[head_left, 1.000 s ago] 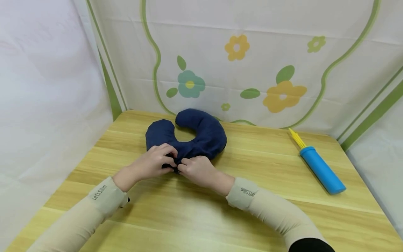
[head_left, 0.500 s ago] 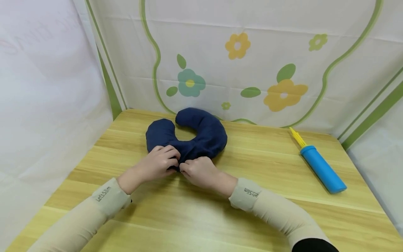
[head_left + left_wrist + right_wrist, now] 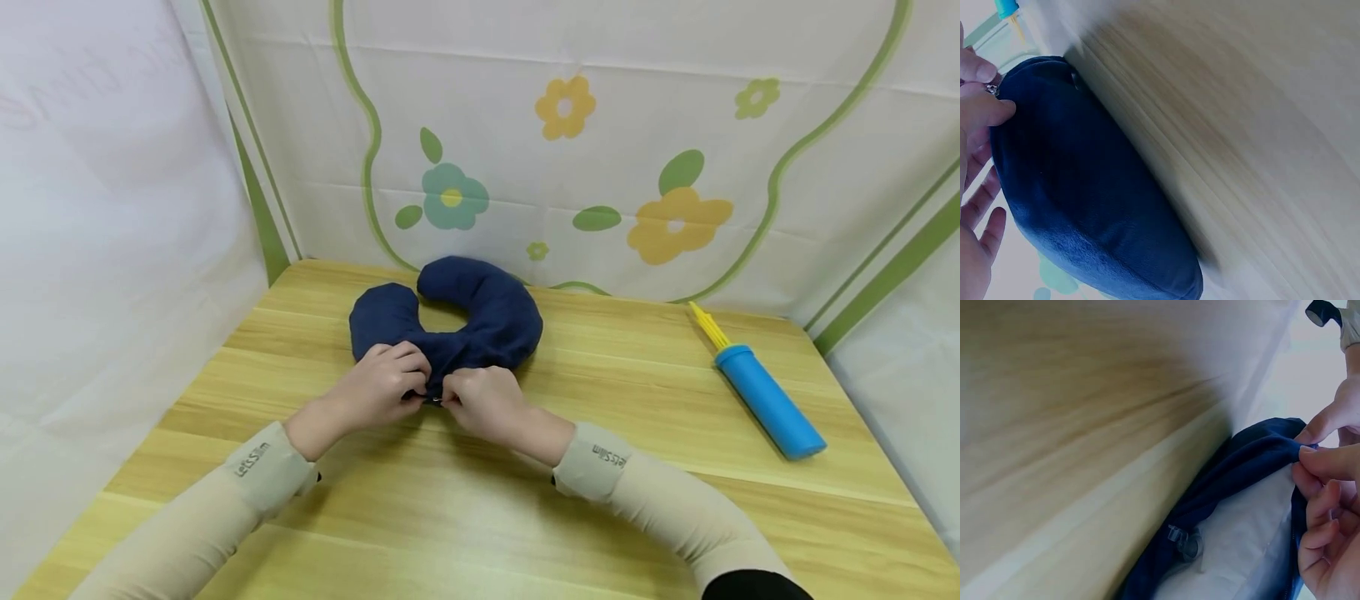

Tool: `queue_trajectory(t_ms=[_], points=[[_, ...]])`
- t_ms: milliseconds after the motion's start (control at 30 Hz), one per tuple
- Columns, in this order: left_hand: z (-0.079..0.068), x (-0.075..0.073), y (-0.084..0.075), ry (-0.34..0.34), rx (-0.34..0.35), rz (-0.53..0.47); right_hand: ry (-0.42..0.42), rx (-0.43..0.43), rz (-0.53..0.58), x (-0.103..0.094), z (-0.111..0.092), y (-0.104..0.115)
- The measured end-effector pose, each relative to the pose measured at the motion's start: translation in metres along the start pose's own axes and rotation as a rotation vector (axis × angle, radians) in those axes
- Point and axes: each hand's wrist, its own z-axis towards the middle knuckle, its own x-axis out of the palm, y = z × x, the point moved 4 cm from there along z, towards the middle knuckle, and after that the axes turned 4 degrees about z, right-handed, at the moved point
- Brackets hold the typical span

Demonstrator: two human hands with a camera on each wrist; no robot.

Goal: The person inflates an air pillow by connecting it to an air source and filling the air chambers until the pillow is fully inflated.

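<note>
A dark blue U-shaped neck pillow (image 3: 495,321) lies on the table with its opening toward the back left. At its front edge my left hand (image 3: 382,383) pinches the cover between thumb and fingers. My right hand (image 3: 487,404) pinches the same edge just to the right, around the zipper. A small metal zipper pull (image 3: 992,89) shows between the fingertips in the left wrist view. In the right wrist view the cover gapes, baring a white inner cushion (image 3: 1235,537) and a clear plastic valve (image 3: 1188,542). My right hand's other fingers are curled loosely there.
A blue hand pump (image 3: 768,404) with a yellow nozzle (image 3: 708,325) lies at the right of the wooden table (image 3: 450,517). A white curtain (image 3: 510,158) with printed flowers hangs right behind the table's back edge.
My right hand has shifted slightly right, away from the left hand, and a short stretch of zipper now shows between them. The left hand moved slightly right, keeping its grip; the pump stays put.
</note>
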Motion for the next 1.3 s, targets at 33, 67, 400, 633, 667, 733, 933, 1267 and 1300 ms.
queue_trajectory(t_ms=[33,67,400,633,667,733,933,1267,1300], points=[[0.000,0.001,0.000,0.004,-0.001,0.003,-0.003,-0.001,-0.004,0.000,-0.001,0.000],[0.000,0.001,0.000,0.006,-0.003,0.003,-0.008,-0.003,-0.009,0.000,-0.001,-0.001],[0.003,0.004,-0.002,0.050,-0.025,-0.013,-0.016,0.003,-0.061,-0.001,-0.009,-0.009],[0.003,0.007,-0.003,0.058,-0.002,0.007,0.003,0.036,-0.039,-0.006,-0.020,-0.020],[0.003,0.007,-0.003,0.070,-0.001,0.012,0.009,0.046,-0.039,-0.006,-0.022,-0.023],[0.003,0.007,-0.003,0.110,-0.006,0.014,0.027,0.075,-0.037,-0.009,-0.027,-0.029],[0.004,0.005,-0.002,0.252,-0.046,-0.018,0.097,0.169,-0.025,-0.017,-0.038,-0.050],[0.013,0.005,-0.014,0.252,-0.021,-0.059,0.044,0.205,0.039,-0.026,-0.046,-0.069],[0.015,0.006,-0.017,0.241,-0.002,-0.054,0.036,0.214,0.047,-0.026,-0.046,-0.071]])
